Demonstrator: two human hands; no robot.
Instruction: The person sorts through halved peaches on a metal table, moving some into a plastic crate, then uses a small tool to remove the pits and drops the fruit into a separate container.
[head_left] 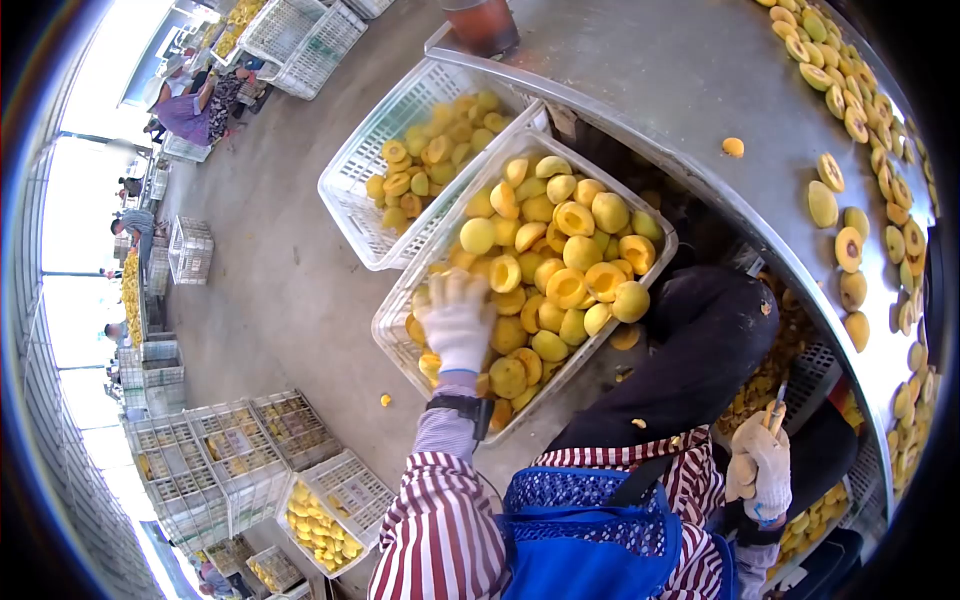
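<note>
My left hand (pixel 455 315), in a white glove with a dark watch at the wrist, lies over the left side of a white crate (pixel 395 345) full of halved yellow fruit (pixel 566 287). Its fingers are apart and slightly blurred, touching or just above the fruit; no piece shows clearly in them. At the lower right, my right hand (pixel 762 465), also gloved, is closed round a small knife (pixel 780 398) whose blade points up. That hand is beside my dark-trousered leg, below the metal table's edge.
Another white crate (pixel 350 190) of fruit adjoins the first. Along the right curves a metal table (pixel 690 90) with scattered fruit halves (pixel 848 248) and a reddish container (pixel 480 25). Stacked crates (pixel 180 470) stand lower left. People (pixel 190 115) sit farther off at upper left.
</note>
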